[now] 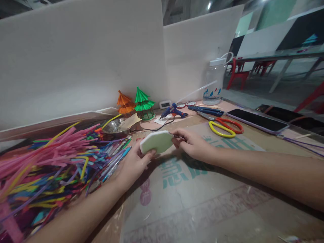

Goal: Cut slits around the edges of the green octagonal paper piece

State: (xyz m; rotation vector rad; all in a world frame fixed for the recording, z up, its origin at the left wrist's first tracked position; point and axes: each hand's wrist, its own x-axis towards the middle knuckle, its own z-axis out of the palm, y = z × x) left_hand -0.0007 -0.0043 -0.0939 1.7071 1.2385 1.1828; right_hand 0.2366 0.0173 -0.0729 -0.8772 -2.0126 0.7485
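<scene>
A flat, many-sided piece of foam board (157, 142), pale green on its face with a thick white edge, is raised above the table. My left hand (141, 157) grips it at its lower left, thumb across the green face. My right hand (187, 142) is closed at the board's right edge, pinching a thin, dark, pointed thing (178, 136) whose kind is too small to tell. Its tip meets or nearly meets the board. The back of the board is hidden from me.
Pipe cleaners and straws (55, 162) are heaped at left. Behind my hands are a metal bowl (113, 127), orange (124, 104) and green (143, 103) pavilion models and a blue glue gun (173, 110). Scissors (225, 126), a phone (257, 119) and a water bottle (214, 82) lie or stand right.
</scene>
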